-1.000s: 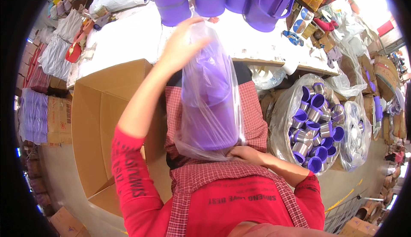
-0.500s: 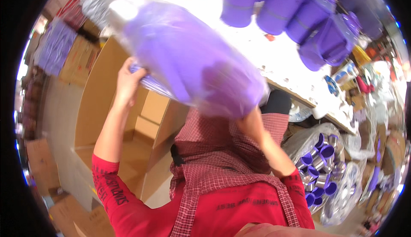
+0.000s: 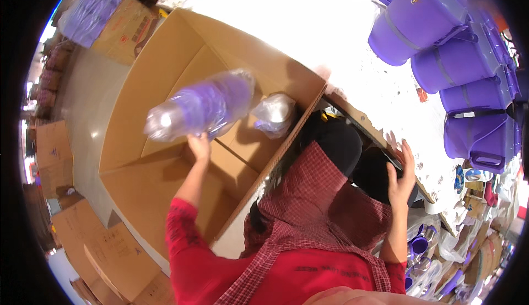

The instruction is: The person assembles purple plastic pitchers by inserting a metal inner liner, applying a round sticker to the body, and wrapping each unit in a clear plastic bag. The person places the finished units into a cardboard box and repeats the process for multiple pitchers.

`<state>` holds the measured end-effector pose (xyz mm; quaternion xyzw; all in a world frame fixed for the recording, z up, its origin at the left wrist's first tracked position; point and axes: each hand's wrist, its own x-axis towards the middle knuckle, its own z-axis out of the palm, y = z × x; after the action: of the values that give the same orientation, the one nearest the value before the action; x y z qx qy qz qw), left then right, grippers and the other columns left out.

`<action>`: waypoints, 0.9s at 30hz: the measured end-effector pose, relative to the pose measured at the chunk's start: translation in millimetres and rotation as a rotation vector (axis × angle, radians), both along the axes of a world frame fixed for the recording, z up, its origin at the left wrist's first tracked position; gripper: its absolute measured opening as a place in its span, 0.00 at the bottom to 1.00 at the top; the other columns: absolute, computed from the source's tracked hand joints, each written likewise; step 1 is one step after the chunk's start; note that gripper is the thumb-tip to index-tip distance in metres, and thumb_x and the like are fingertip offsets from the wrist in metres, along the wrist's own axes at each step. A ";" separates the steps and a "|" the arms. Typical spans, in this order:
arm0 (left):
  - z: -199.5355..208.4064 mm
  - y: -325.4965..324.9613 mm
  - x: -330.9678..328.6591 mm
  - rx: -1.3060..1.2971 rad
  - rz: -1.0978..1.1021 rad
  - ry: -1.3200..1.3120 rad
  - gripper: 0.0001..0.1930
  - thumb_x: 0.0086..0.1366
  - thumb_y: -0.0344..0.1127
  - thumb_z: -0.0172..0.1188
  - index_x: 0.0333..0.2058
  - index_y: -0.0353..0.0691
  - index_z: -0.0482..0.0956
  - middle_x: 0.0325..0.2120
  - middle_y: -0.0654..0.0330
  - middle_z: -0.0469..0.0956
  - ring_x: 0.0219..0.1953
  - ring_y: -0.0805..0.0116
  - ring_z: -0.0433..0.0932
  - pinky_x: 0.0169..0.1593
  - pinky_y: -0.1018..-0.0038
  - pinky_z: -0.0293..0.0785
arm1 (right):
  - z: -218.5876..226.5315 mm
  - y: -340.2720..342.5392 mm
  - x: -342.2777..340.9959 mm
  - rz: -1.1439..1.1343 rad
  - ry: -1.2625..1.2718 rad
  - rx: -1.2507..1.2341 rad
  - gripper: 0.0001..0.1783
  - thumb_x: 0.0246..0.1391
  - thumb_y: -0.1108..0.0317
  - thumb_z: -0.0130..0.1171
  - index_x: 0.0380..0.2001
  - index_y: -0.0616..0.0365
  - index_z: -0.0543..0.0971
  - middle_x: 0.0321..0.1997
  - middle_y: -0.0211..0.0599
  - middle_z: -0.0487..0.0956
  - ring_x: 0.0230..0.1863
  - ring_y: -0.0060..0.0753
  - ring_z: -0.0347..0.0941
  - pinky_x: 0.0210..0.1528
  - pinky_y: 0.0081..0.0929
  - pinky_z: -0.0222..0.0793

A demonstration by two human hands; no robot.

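My left hand reaches into a tall open cardboard box, its fingers closed on the near side of a purple bucket in a clear plastic bag. The bagged bucket lies tilted above the box's inside, a shiny silvery end pointing left; motion blurs it. Deeper in the box sits another bagged piece with a round silvery top and some purple. My right hand is empty, fingers spread, at the edge of the white worktable.
Several purple buckets stand on the worktable at the right. Bagged silver-and-purple cups lie at the lower right. Cardboard cartons lie at lower left; a purple bagged bundle rests by another carton at far left.
The bagged bucket has moved from in front of me, between both hands, down and left into the box. My right hand has let go and moved to the table edge. The view has shifted.
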<state>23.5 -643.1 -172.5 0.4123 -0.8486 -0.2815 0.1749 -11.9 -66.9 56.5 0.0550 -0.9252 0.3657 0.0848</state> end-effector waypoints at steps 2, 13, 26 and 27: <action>-69.6 19.2 -56.8 -0.146 -0.025 -0.106 0.24 0.56 0.30 0.63 0.49 0.25 0.68 0.41 0.39 0.75 0.44 0.41 0.75 0.51 0.57 0.72 | -2.2 21.8 5.3 -0.090 -0.065 0.019 0.32 0.54 0.81 0.57 0.63 0.60 0.66 0.68 0.45 0.65 0.60 0.40 0.70 0.62 0.34 0.66; -225.2 43.5 -124.7 0.164 -1.033 -0.672 0.23 0.64 0.33 0.57 0.55 0.30 0.67 0.45 0.50 0.74 0.48 0.54 0.73 0.53 0.63 0.70 | 42.2 184.6 26.6 -0.856 0.299 0.008 0.34 0.55 0.67 0.63 0.62 0.63 0.64 0.62 0.47 0.69 0.65 0.40 0.64 0.62 0.34 0.63; 177.2 178.8 -135.9 1.004 -1.111 0.337 0.18 0.69 0.43 0.57 0.48 0.34 0.73 0.39 0.56 0.76 0.40 0.69 0.72 0.48 0.74 0.68 | 150.7 116.5 36.6 -0.311 0.343 -1.004 0.12 0.61 0.60 0.59 0.34 0.53 0.68 0.18 0.20 0.63 0.14 0.13 0.54 0.14 0.15 0.47; 216.4 210.2 -144.9 1.071 -1.245 0.396 0.23 0.68 0.47 0.57 0.53 0.34 0.70 0.43 0.52 0.76 0.43 0.66 0.73 0.51 0.71 0.69 | 151.6 104.5 47.4 -0.373 0.234 -1.091 0.12 0.61 0.60 0.58 0.37 0.52 0.67 0.18 0.21 0.64 0.14 0.13 0.57 0.13 0.14 0.49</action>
<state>-121.3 -432.8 43.8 -0.1604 -0.6263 -0.7580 -0.0857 35.5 37.6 208.1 -0.1204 -0.5818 0.7593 0.2655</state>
